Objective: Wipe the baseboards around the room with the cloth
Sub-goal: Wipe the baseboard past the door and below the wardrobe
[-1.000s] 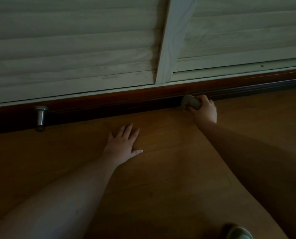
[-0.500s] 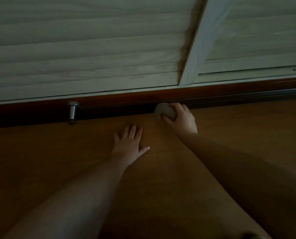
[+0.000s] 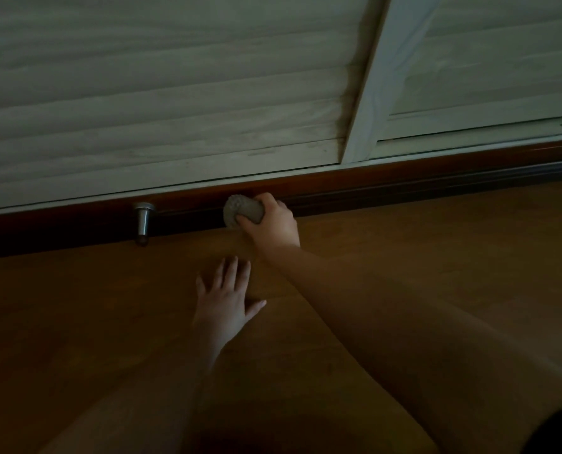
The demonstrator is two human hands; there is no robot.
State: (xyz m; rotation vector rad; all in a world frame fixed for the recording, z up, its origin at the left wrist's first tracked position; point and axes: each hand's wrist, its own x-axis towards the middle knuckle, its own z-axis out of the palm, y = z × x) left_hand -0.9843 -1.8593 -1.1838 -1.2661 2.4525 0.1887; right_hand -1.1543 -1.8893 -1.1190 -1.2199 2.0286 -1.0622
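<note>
Right hand (image 3: pixel 274 224) with cloth (image 3: pixel 241 212) had slid left along baseboard (image 3: pixel 387 185), nearer metal doorstop (image 3: pixel 143 221). Grip curled round bunched grey cloth, pressed against dark baseboard. Left hand (image 3: pixel 225 299) flat on wooden floor (image 3: pixel 76 322), fingers spread, near side of cloth.

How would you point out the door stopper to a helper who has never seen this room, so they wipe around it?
Find the pale slatted doors and follow the dark reddish baseboard under them. Left of the right hand, which grips the cloth, a short metal door stopper juts from the baseboard. It is the only shiny silver thing on that dark strip.
</note>
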